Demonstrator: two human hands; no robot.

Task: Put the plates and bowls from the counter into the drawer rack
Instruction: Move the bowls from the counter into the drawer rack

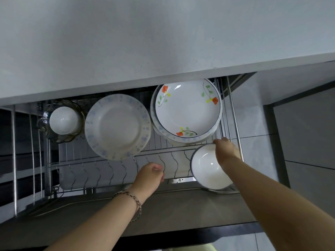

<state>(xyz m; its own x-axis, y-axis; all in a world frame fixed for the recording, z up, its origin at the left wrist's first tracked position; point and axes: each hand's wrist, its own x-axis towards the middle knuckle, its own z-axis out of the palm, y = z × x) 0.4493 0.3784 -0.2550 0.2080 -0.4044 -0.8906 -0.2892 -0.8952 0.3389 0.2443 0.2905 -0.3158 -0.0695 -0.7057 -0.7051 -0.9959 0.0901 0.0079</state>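
The wire drawer rack point(159, 151) is pulled out below the grey counter point(163, 42). My right hand point(226, 151) grips the rim of a white bowl with a dark edge point(206, 169) at the rack's front right corner. My left hand point(152, 173) hovers over the front wavy dividers, fingers loosely curled, holding nothing. A pale blue-patterned plate point(117, 126) lies in the middle. At the back right, a flowered plate point(187, 109) tops a stack. To the left, a small white bowl point(64, 120) sits inside a glass bowl point(45, 122).
The counter's edge overhangs the back of the rack and hides part of the flowered plate. The dark drawer front point(181, 214) runs below my wrists. Grey floor tiles point(257, 120) and a cabinet face lie to the right.
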